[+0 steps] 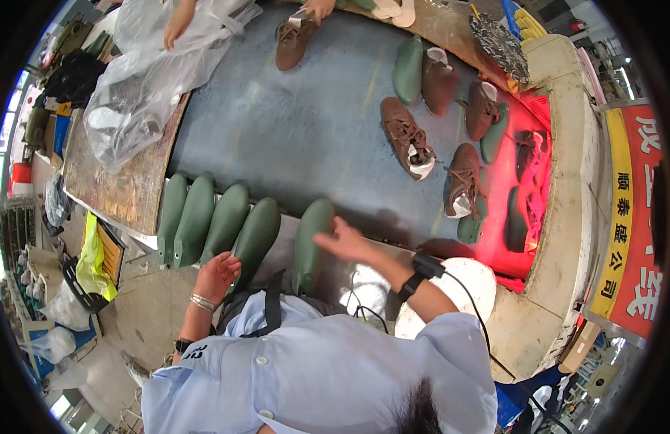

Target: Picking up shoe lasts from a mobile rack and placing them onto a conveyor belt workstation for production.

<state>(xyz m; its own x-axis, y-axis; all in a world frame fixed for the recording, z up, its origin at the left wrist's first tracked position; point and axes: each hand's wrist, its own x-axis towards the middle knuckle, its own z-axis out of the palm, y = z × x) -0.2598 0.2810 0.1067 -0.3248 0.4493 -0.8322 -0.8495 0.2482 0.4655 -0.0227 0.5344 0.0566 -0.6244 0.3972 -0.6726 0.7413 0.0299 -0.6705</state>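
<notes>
Head view: one green shoe last (306, 254) sits at the right hand's (347, 244) spread fingertips, touch unclear; four more lasts (258, 233), seemingly rowed for easy reach, flank the left hand's (217, 276) loosely curled, empty fingers.

To my left I note bright windows (11, 108) beyond a beige floor (143, 311); to my right, red light (496, 235) glows inside a pale housing (572, 173) beside a red-and-yellow sign (628, 217).

Brightly lit, glows red at the right end of the blue-grey belt (291, 123), glares white below centre, bends (fisheye) toward black edges.
</notes>
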